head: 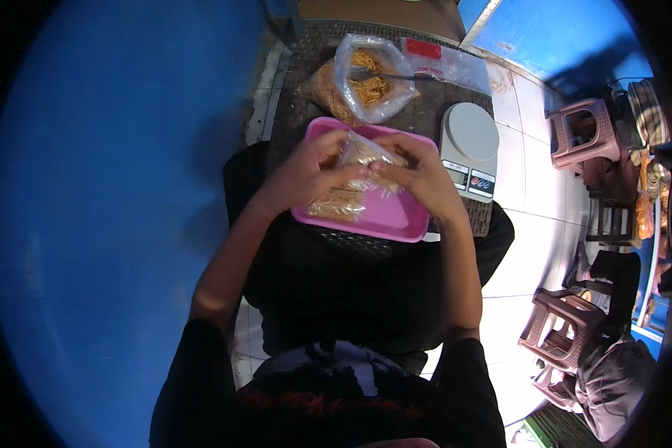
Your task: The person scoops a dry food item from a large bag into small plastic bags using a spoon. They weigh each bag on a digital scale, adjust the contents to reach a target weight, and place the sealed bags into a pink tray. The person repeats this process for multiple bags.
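Both my left hand (319, 171) and my right hand (414, 168) grip a small clear plastic bag (364, 152) of pale, shredded-looking food. They hold it over a pink plastic tray (364, 228), thumbs almost meeting in front. Inside the tray, at its near left, lies another filled clear bag (336, 206), partly under my left hand. Just beyond the tray stands a large open plastic bag (341, 84) of orange-brown strips, with a dark-handled utensil (392, 75) resting across its mouth. My fingertips are partly hidden behind the held bag.
A digital kitchen scale (470, 145) sits right of the tray on a dark woven-pattern table (291, 106). Flat printed plastic bags (453, 64) lie at the back right. A blue wall (117, 196) is close on the left. Plastic stools (563, 330) and a seated person (616, 375) are at right.
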A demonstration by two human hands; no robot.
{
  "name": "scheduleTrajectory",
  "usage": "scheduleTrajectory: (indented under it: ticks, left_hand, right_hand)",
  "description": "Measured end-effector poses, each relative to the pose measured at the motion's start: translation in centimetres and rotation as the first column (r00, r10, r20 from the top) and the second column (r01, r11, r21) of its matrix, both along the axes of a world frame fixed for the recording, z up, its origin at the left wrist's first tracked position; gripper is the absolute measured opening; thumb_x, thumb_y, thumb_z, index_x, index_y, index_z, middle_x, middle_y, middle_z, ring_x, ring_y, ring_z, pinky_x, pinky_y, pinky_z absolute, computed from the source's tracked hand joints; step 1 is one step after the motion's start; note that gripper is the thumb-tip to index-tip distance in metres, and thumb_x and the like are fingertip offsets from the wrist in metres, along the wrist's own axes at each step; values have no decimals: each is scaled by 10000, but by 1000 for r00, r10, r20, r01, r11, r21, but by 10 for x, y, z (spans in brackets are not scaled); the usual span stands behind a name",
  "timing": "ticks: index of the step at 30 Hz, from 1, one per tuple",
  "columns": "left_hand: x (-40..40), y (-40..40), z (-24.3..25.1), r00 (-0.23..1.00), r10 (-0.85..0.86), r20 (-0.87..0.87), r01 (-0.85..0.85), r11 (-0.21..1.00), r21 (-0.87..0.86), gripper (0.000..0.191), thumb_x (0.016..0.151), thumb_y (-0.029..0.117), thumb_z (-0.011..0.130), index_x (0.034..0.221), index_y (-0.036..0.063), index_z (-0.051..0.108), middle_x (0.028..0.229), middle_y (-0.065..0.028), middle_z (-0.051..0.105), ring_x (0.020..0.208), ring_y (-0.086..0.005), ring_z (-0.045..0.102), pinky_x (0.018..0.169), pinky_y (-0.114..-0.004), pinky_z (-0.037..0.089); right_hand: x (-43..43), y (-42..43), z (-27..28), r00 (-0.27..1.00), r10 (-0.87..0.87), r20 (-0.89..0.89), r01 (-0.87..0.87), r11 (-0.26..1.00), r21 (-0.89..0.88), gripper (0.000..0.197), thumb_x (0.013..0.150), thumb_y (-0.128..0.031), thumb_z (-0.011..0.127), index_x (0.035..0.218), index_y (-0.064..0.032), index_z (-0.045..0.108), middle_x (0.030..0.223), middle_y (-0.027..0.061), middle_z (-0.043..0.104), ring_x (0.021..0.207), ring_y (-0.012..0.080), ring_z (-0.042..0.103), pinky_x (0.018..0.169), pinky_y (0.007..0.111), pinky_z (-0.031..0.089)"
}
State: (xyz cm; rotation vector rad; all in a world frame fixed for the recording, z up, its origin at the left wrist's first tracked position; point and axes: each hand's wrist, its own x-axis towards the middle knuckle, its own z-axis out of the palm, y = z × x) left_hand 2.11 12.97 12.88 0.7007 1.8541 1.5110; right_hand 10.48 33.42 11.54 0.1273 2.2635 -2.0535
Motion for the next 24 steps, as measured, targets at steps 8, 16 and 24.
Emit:
scheduleTrajectory:
  ticks: [8, 16, 24]
  left_hand:
    - [-21, -14, -22, 975, 179, 133, -177, 984, -28, 312, 928, 134, 677, 1167, -51, 597, 878, -95, 691, 732, -90, 623, 621, -234, 497]
    - [-12, -37, 1, 870, 154, -468, -183, 983, -18, 584, 756, 259, 836, 1246, 46, 602, 1115, -107, 672, 865, -173, 660, 751, -310, 514]
    - [-25, -32, 1, 927, -187, -326, 130, 973, -188, 574, 764, 299, 822, 1218, 17, 612, 1062, -132, 684, 920, -206, 646, 810, -331, 500]
  right_hand:
    - [-29, -21, -18, 980, -116, -161, 140, 980, 144, 415, 827, -121, 781, 1197, -24, 622, 1026, 72, 666, 843, 99, 591, 738, 252, 477]
    - [-3, -36, -18, 865, -44, -500, 227, 923, 312, 381, 772, -32, 772, 1131, -31, 643, 1087, 113, 651, 1016, 275, 634, 858, 352, 490]
    - [-5, -40, -26, 721, 198, -664, 208, 853, 480, 368, 699, 59, 699, 1045, -14, 597, 1126, 137, 596, 1074, 332, 592, 896, 409, 481]
